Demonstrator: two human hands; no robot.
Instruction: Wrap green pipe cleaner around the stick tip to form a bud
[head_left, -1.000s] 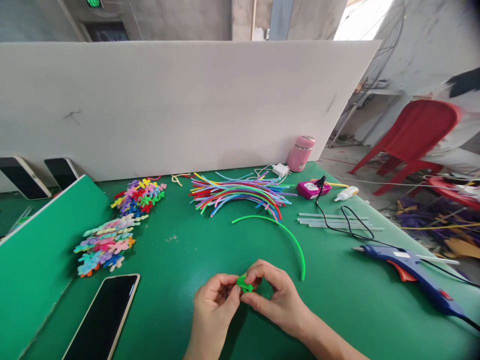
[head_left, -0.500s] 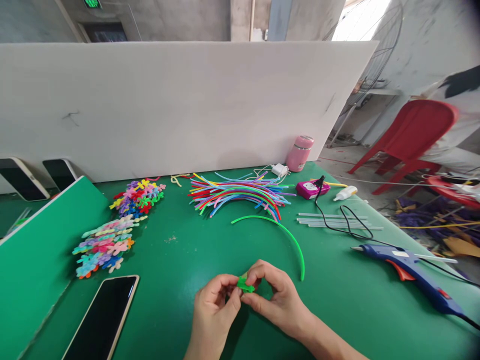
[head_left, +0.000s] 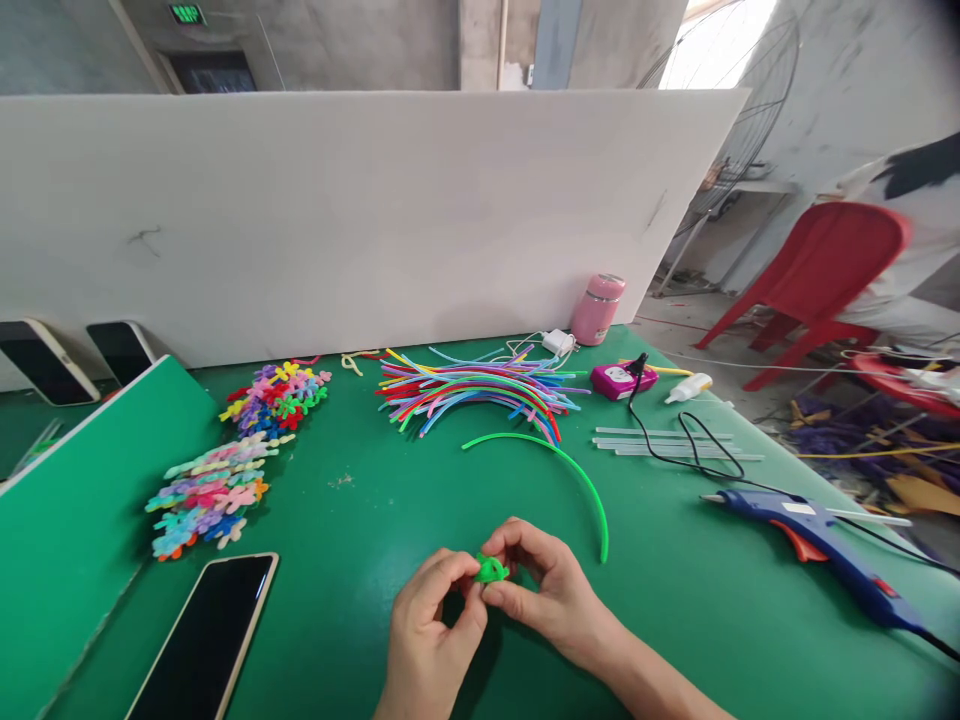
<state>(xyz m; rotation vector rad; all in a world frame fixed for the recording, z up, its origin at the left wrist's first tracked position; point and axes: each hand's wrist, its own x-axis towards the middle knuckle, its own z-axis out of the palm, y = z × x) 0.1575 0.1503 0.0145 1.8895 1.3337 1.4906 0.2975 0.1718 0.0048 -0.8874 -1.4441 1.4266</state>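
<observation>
Between my two hands is a small bright green chenille-stem piece (head_left: 492, 569), bent into a compact looped shape. My left hand (head_left: 437, 615) pinches its left side with thumb and forefinger. From the right, the thumb and fingers of my right hand (head_left: 546, 590) close on the same piece. One loose green chenille stem (head_left: 574, 463) lies curved on the table just beyond my right hand. Farther back is a bundle of chenille stems (head_left: 480, 390) in many colours.
Flower-shaped chenille pieces (head_left: 214, 490) are piled at left, near a phone (head_left: 206, 640). At right lie a blue hot glue gun (head_left: 817, 545), clear glue sticks (head_left: 660, 444), a black cord and a magenta box (head_left: 622, 380). A pink bottle (head_left: 598, 310) stands against the white board (head_left: 337, 220).
The green piece has turned slightly between my fingers and its loops show more roundly. My fingers have shifted a little on it; things on the table lie as before.
</observation>
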